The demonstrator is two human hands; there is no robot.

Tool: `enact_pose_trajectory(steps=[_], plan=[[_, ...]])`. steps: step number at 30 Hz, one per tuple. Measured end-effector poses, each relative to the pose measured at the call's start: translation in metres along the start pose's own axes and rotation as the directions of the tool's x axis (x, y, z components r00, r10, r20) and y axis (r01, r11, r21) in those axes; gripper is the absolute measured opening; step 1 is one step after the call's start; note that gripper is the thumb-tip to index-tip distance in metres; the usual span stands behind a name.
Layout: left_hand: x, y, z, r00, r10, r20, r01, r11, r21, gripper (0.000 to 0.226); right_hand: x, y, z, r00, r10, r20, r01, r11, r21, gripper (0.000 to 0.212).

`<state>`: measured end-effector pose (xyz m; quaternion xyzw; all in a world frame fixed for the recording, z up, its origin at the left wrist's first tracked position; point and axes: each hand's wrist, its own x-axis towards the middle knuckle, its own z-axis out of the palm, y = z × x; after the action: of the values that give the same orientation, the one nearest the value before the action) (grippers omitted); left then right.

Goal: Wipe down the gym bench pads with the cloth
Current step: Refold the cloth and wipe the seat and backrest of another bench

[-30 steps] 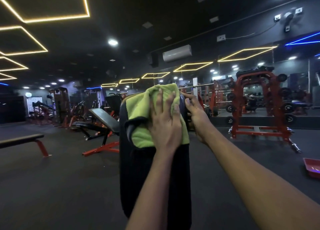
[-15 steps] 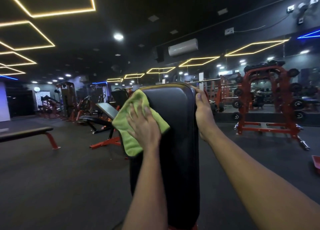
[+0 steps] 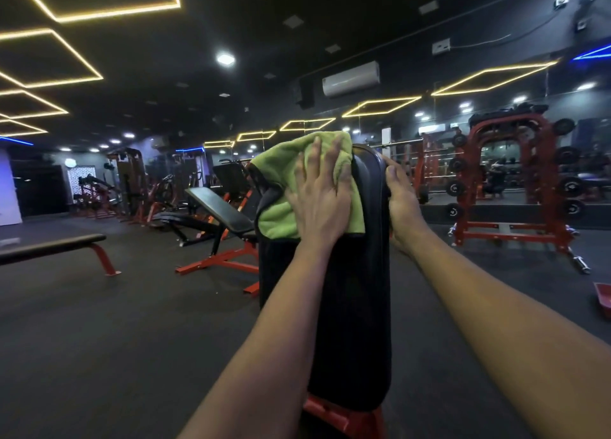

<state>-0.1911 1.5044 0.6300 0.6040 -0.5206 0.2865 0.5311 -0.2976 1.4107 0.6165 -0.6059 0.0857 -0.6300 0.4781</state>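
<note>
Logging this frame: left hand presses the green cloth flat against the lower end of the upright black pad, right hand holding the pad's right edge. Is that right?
Not quite. The head view shows the left hand pressing the green cloth flat against the upper end of the upright black pad, not the lower end. The right hand does hold the pad's right edge.

Fingers of the right hand (image 3: 401, 207) out of sight behind the bench pad (image 3: 357, 306), its top corner under the cloth (image 3: 281, 180).
</note>
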Motion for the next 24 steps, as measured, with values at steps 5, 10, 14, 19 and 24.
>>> enact_pose_trajectory(steps=[5, 10, 14, 19, 24], plan=[[-0.082, -0.019, 0.024, 0.992, -0.009, -0.122, 0.015, 0.999, 0.046, 0.049, 0.003, 0.000, -0.012, 0.991, 0.063, 0.120, -0.065, 0.998, 0.013, 0.030], [-0.164, -0.024, 0.027, 0.999, 0.012, -0.030, -0.011, 0.999, 0.039, 0.042, -0.003, 0.001, -0.009, 0.989, 0.103, 0.105, -0.110, 0.992, 0.060, 0.032], [-0.081, 0.003, 0.021, 0.995, 0.020, -0.095, -0.014, 0.998, 0.069, 0.040, -0.008, -0.004, -0.010, 0.984, 0.124, 0.124, -0.133, 0.989, 0.065, 0.043], [-0.029, 0.037, 0.028, 0.988, -0.046, -0.148, 0.066, 0.989, 0.134, 0.038, -0.008, -0.009, -0.020, 0.968, 0.174, 0.179, -0.181, 0.983, 0.020, 0.036], [-0.122, 0.009, 0.044, 0.991, -0.012, -0.131, 0.042, 0.971, 0.234, 0.035, -0.011, -0.011, -0.017, 0.968, 0.173, 0.182, -0.180, 0.983, 0.023, 0.040]])
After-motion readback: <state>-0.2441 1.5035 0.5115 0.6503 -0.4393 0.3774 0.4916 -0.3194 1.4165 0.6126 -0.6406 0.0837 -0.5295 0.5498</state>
